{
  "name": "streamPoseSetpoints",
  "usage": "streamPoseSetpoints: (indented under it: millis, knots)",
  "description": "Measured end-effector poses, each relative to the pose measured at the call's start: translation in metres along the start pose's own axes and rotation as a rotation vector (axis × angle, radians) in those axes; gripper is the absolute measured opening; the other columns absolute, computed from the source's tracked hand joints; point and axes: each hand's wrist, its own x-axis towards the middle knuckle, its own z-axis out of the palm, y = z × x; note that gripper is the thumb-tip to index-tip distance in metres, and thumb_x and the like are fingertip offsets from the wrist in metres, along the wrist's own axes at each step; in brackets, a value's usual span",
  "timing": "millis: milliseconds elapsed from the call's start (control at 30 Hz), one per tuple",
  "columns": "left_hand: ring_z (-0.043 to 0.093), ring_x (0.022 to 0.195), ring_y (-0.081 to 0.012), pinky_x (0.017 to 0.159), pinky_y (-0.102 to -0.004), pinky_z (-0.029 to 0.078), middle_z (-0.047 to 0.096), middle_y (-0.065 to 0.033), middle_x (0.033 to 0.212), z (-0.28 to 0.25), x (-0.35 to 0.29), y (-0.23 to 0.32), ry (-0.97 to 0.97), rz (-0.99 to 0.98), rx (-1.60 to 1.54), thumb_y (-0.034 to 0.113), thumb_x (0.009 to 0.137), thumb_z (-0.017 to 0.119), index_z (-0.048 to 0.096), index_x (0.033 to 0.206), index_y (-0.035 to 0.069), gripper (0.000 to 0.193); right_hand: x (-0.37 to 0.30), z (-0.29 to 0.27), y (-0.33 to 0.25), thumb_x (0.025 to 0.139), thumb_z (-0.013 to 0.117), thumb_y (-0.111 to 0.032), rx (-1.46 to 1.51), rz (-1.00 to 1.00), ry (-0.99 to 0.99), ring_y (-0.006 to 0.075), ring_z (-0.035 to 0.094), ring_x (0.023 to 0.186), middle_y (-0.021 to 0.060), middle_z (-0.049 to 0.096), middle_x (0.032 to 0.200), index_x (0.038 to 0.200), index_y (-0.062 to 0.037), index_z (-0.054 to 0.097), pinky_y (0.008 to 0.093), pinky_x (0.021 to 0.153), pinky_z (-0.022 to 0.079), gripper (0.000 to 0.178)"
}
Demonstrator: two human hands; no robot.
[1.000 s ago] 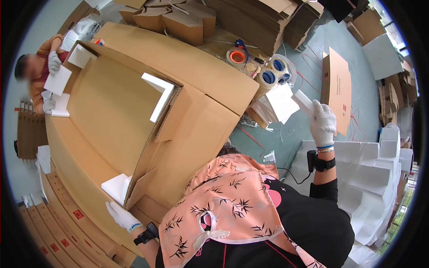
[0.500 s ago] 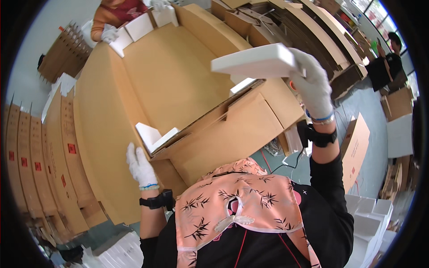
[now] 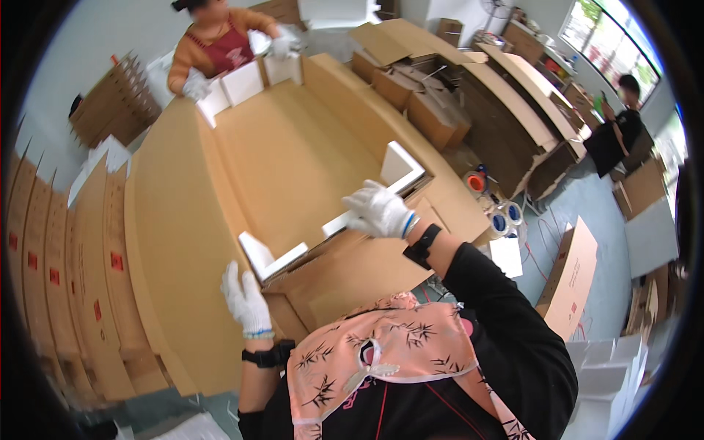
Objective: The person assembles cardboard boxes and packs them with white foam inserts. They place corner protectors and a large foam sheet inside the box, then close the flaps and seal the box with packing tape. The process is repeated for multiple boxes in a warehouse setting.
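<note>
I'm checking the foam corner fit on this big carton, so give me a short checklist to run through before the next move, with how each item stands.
1. Right hand on the white foam piece at the near right corner: ok, the glove rests at its end.
2. Left hand free: ok, open beside the carton, holding nothing.
3. Near left foam corner seated: cannot tell, it sits at the corner but its depth is hidden.
4. Far foam pieces in place: ok, another person's gloved hands are on them.
5. Large cardboard carton lying flat: ok.
</note>
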Motion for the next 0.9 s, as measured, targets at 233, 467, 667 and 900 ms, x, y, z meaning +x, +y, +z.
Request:
streamPoseSetpoints:
  millis: [233, 467, 667, 900]
  knots:
    - [0.049, 0.128, -0.0420, 0.110, -0.0486, 0.037, 0.055, -0.0272, 0.138, -0.009, 0.000, 0.018, -0.053, -0.055, 0.023, 0.028, 0.103, 0.051, 0.056, 0.134, -0.006, 0.046, -0.015, -0.002, -0.003, 0.082, 0.071, -0.045, -0.086, 0.007, 0.135, 0.0343, 0.059, 0.117, 0.0159, 0.063, 0.120, 0.132, -0.0030, 0.058, 0.0489, 0.111, 0.038, 0.066]
    - [0.048, 0.130, -0.0427, 0.112, -0.0488, 0.036, 0.052, -0.0293, 0.140, -0.009, 0.000, 0.027, -0.072, -0.058, 0.051, 0.028, 0.103, 0.051, 0.056, 0.135, -0.005, 0.046, -0.015, 0.000, 0.001, 0.087, 0.064, -0.048, -0.006, 0.075, 0.097, 0.0327, 0.063, 0.099, 0.0133, 0.069, 0.101, 0.116, -0.0069, 0.068, 0.0423, 0.100, 0.044, 0.050]
    - [0.047, 0.130, -0.0423, 0.112, -0.0486, 0.036, 0.052, -0.0287, 0.140, -0.007, -0.003, 0.033, -0.083, -0.026, 0.072, 0.028, 0.103, 0.052, 0.056, 0.134, -0.006, 0.047, -0.017, 0.003, 0.009, 0.087, 0.064, -0.050, 0.048, 0.069, 0.137, 0.0338, 0.063, 0.092, 0.0132, 0.070, 0.093, 0.108, -0.0074, 0.070, 0.0425, 0.096, 0.047, 0.047]
    - [0.047, 0.131, -0.0425, 0.112, -0.0473, 0.037, 0.052, -0.0288, 0.141, -0.006, -0.006, 0.034, -0.093, -0.044, 0.049, 0.028, 0.104, 0.050, 0.055, 0.135, -0.007, 0.048, -0.018, 0.008, 0.010, 0.086, 0.064, -0.052, 0.033, 0.072, 0.142, 0.0341, 0.063, 0.090, 0.0118, 0.069, 0.087, 0.094, -0.0088, 0.070, 0.0420, 0.091, 0.049, 0.044]
